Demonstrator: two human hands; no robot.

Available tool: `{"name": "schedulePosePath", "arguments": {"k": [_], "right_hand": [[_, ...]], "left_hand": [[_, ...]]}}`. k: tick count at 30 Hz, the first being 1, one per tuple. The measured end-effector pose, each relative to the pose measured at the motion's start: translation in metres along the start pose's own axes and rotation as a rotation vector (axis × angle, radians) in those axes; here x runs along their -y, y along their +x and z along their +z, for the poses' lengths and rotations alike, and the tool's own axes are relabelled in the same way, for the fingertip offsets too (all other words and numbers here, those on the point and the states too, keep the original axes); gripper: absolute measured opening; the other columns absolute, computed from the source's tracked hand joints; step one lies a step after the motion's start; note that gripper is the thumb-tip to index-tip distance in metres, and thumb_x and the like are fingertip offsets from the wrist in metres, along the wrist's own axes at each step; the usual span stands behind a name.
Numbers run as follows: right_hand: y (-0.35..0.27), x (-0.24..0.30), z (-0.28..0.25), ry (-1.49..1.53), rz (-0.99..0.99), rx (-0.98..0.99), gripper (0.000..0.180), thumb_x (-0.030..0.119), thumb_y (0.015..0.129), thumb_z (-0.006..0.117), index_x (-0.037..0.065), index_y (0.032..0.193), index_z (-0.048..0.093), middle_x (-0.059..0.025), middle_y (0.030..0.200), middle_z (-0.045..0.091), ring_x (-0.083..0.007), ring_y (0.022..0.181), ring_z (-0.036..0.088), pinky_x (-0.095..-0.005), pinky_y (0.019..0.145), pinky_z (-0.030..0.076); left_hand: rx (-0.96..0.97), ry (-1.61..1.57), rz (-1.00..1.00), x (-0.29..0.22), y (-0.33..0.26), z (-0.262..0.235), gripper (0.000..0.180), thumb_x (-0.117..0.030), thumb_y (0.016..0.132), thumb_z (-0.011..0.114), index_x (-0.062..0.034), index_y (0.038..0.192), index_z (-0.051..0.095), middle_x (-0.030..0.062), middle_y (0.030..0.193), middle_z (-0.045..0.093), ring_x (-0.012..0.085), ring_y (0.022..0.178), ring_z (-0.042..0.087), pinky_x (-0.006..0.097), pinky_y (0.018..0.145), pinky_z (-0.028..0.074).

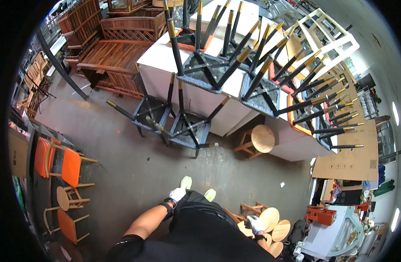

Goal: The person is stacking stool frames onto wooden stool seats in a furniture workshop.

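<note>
My left hand (178, 194), in a white glove, hangs in front of my left thigh; its fingers are too small to make out, and nothing shows in it. At my right side my right hand (255, 223), gloved too, is over a cluster of wooden stools. It is closest to the round seat of a light wooden stool (269, 217), and I cannot tell whether it grips the edge or only lies against it. Beside that seat sits another round wooden stool seat (281, 230). Wooden stool legs (249, 208) stick out ahead of the hand.
Ahead stands a white cabinet (159, 54) piled with upturned stools with black legs (205, 70). Two upturned black-legged stools (191, 131) and an upright round stool (262, 139) stand before it. Orange chairs (71, 167) line the left, cardboard (346, 163) the right.
</note>
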State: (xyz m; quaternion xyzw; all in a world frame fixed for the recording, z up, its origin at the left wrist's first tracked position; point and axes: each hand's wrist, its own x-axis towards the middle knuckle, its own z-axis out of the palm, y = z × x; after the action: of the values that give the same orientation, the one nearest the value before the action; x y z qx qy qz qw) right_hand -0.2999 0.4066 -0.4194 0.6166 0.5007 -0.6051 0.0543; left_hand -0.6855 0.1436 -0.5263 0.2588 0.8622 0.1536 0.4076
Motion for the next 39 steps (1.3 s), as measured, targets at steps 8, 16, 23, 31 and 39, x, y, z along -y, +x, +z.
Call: {"name": "schedulePosePath", "arguments": {"k": [8, 16, 23, 31, 39], "right_hand": [[0.001, 0.027, -0.027, -0.122, -0.052, -0.013, 0.036, 0.023, 0.093, 0.061, 0.002, 0.121, 0.062, -0.0069, 0.093, 0.069, -0.0155, 0.077, 0.065, -0.0286, 0.066, 0.055], [0.042, -0.096, -0.059, -0.113, -0.085, -0.071, 0.024, 0.026, 0.092, 0.060, 0.003, 0.100, 0.062, -0.0036, 0.076, 0.063, -0.0145, 0.060, 0.057, -0.0283, 0.054, 0.047], [0.017, -0.164, -0.046, -0.239, 0.092, -0.372, 0.040, 0.034, 0.086, 0.065, -0.003, 0.099, 0.070, -0.0146, 0.090, 0.072, -0.0254, 0.079, 0.069, -0.0363, 0.071, 0.055], [0.036, -0.184, -0.007, 0.011, 0.158, -0.330, 0.041, 0.040, 0.088, 0.061, 0.001, 0.098, 0.071, -0.0134, 0.083, 0.071, -0.0255, 0.074, 0.068, -0.0379, 0.066, 0.053], [0.012, -0.083, -0.012, -0.223, 0.040, -0.303, 0.060, 0.048, 0.085, 0.055, -0.003, 0.114, 0.064, -0.0294, 0.119, 0.060, -0.0409, 0.116, 0.056, -0.0430, 0.099, 0.043]], "left_hand": [[0.190, -0.645, 0.136, -0.030, -0.007, -0.010, 0.036, -0.013, 0.091, 0.055, -0.0057, 0.126, 0.058, 0.0146, 0.109, 0.066, 0.0225, 0.101, 0.061, 0.032, 0.092, 0.047], [0.263, -1.114, -0.127, -0.007, 0.064, 0.048, 0.034, -0.027, 0.093, 0.054, -0.0003, 0.112, 0.063, 0.0137, 0.100, 0.066, 0.0277, 0.092, 0.062, 0.039, 0.086, 0.051], [0.392, -1.142, 0.009, -0.033, 0.045, 0.027, 0.032, -0.023, 0.095, 0.053, 0.0007, 0.112, 0.064, 0.0149, 0.108, 0.067, 0.0275, 0.103, 0.061, 0.038, 0.096, 0.047], [0.155, 0.020, 0.408, -0.048, 0.069, 0.022, 0.030, -0.007, 0.091, 0.052, 0.0006, 0.117, 0.063, 0.0136, 0.113, 0.067, 0.0234, 0.107, 0.062, 0.033, 0.098, 0.045], [0.319, -0.014, 0.293, -0.041, 0.039, -0.022, 0.031, -0.010, 0.093, 0.051, 0.0045, 0.118, 0.061, 0.0135, 0.111, 0.067, 0.0236, 0.103, 0.063, 0.032, 0.097, 0.045]]}}
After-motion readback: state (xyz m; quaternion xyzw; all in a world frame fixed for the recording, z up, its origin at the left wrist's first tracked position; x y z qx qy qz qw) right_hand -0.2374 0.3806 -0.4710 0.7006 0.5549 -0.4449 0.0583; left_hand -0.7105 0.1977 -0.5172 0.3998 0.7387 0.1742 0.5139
